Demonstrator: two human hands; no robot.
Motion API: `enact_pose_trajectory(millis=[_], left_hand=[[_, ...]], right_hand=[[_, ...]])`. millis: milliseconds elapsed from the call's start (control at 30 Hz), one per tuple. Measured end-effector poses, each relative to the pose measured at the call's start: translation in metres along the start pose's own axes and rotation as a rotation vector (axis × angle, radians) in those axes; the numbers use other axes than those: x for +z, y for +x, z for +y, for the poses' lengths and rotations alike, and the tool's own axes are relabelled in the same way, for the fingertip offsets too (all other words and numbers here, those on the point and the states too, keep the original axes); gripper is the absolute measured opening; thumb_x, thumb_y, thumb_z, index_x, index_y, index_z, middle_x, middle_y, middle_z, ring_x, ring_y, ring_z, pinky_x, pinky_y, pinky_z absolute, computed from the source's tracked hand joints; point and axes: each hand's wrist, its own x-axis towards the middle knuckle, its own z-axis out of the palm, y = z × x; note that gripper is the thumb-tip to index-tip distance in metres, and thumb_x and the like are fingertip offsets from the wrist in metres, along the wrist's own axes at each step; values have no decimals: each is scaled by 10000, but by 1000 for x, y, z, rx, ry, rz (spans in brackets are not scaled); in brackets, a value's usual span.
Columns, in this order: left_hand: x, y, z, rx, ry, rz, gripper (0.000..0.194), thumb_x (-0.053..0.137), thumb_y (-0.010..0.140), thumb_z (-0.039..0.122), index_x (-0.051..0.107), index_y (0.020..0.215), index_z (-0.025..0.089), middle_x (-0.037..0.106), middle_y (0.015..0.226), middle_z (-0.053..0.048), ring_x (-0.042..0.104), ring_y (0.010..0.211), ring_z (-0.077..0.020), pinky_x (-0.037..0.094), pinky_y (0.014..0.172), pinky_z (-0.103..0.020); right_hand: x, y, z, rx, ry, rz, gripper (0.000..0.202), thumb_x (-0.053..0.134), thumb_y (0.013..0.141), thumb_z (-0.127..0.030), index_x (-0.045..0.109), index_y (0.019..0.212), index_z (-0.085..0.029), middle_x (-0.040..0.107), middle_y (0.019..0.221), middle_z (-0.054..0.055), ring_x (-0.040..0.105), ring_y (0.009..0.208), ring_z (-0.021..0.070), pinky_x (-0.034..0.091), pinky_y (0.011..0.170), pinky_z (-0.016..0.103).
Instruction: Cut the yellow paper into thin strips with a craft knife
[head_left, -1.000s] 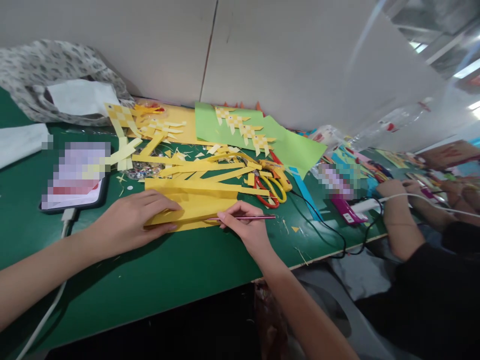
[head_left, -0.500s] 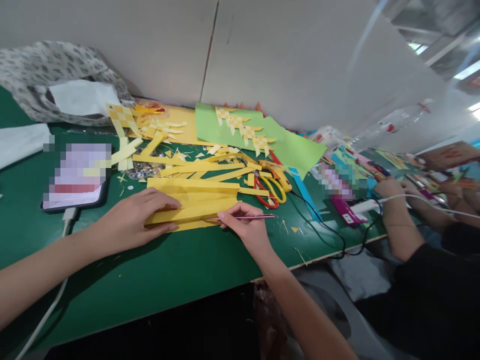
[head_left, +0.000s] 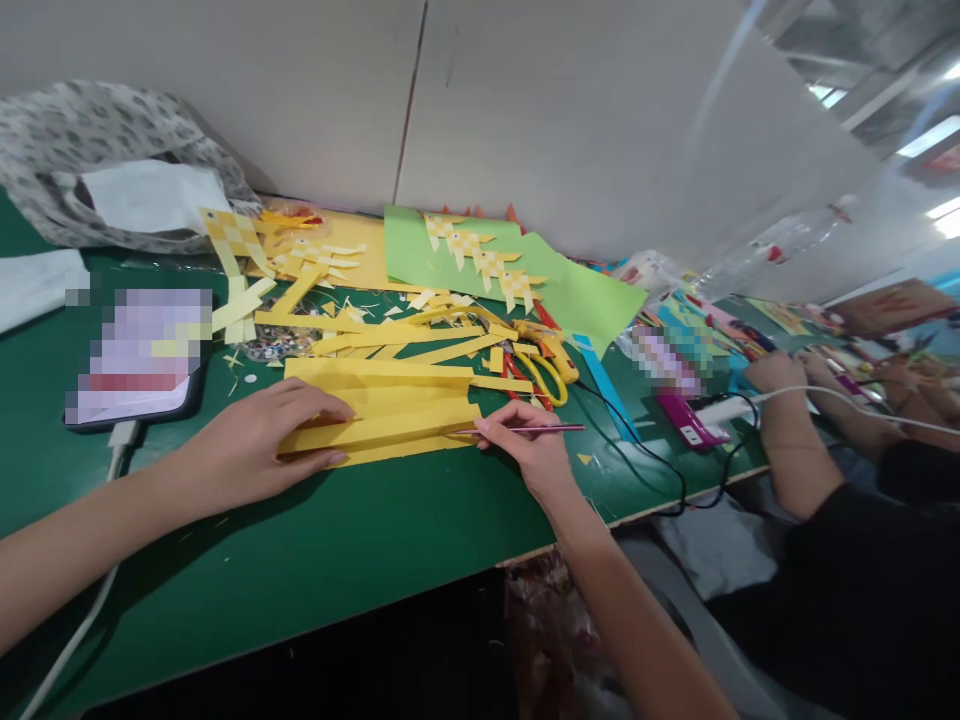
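A sheet of yellow paper with lengthwise folds lies on the green table near its front edge. My left hand grips the sheet's left end, thumb on the near side and fingers over the raised fold. Pinched in my right hand is a slim, shiny pink pen, held almost level. Its tip points left and rests at the fold near the sheet's right end. Just behind the sheet are yellow paper strips and scissors with red and yellow handles.
A charging phone lies at left before a patterned bag. Woven paper fish shapes rest on green paper at the back. A yellow glue gun trails a black cord. At right, another person's hand works.
My right hand and the pen have slid right along the fold, toward the sheet's right end. My left hand keeps its hold. The whole view has shifted slightly.
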Motion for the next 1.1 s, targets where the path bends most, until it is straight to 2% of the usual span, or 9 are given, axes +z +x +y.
enact_pose_trajectory(millis=[233,500,667,800,1000,1100], left_hand=[[-1,0,1,-18,-9,15,340,540,849,532,600,1068,279,663,1040,-60,617,965,-258,525,790,-372],[1,0,-4,-24,-2,-12,389,530,843,576,588,1085,276,654,1063,-63,607,987,-261,518,800,-365],[2,0,-5,-19,2,-13,395,523,851,572,583,1097,269,652,1073,-67,601,998,-263,510,817,-369],[1,1,-2,-19,-1,-1,390,528,845,570,602,1075,264,662,1050,-62,613,977,-260,519,797,-356],[0,1,-2,-2,12,-11,378,519,858,543,595,1081,247,652,1058,-67,600,1000,-257,514,801,-363],[0,2,-2,10,22,-18,372,516,864,525,588,1078,230,649,1054,-72,594,999,-256,509,798,-368]], right_hand=[[-17,5,6,-24,-30,5,198,800,656,-335,669,602,-196,676,534,0,631,516,152,508,557,277],[-43,6,15,-26,-23,102,178,813,630,-324,689,589,-203,676,536,-1,606,478,147,503,539,288],[-49,3,16,-51,33,216,164,822,601,-288,686,558,-207,666,521,-6,598,462,142,489,531,289],[-29,-4,5,-63,117,247,169,809,616,-313,680,565,-216,646,498,-14,607,475,153,492,532,296],[28,-11,-13,7,69,-35,167,788,674,-336,686,648,-205,704,586,11,653,543,167,513,558,292],[43,-10,-14,17,33,-102,175,789,671,-331,676,635,-203,699,578,11,650,545,163,511,554,286]])
